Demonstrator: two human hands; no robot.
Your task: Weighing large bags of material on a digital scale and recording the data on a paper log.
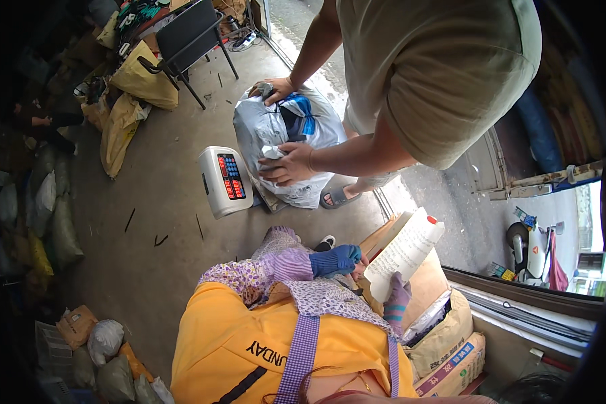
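Note:
My right hand (397,296), in a purple striped glove, is shut on the lower edge of a white paper pad (407,252) and holds it up at a tilt. My left hand (337,260), in a blue glove with a floral sleeve behind it, is curled against the pad's left edge, fingertips on the paper. Whether it also holds a pen is not visible. Ahead, another person in a beige shirt bends over a grey plastic bag (276,131) with both hands on it. The bag stands on a floor scale with a white display unit (225,180).
A black folding chair (188,34) and yellow sacks (141,84) stand at the far left. Filled bags (104,340) lie at the lower left. Brown printed sacks (448,337) are stacked at my right. A scooter (532,249) is parked outside on the right.

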